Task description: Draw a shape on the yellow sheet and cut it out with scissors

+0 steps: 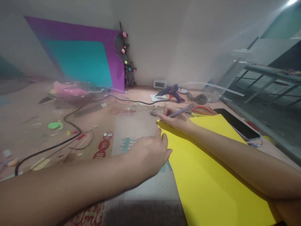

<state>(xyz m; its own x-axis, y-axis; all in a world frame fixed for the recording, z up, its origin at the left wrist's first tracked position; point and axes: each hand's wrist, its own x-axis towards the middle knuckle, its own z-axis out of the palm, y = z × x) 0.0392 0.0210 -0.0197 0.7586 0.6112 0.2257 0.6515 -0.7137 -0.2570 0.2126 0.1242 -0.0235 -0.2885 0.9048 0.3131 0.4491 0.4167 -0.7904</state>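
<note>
A large sheet of yellow paper point(211, 175) lies at the right of the work surface. My right hand point(175, 118) is closed around a greyish-purple pen point(181, 110), near the sheet's far left corner, with the pen's lower end close to the paper. My left hand point(150, 153) rests at the sheet's left edge. Its fingers are apart and partly bent, the index finger reaching toward the same corner, and no object shows in it. Under both lies a printed cardboard piece point(131, 125) with blue and red marks.
A dark blue glue gun point(172, 92) and a small white digital clock point(160, 83) stand at the back. Orange-handled scissors point(203, 110) and a phone point(238, 124) lie at right. A black cable point(49, 147) winds among paper scraps at left. Purple board point(117, 59) leans on the wall.
</note>
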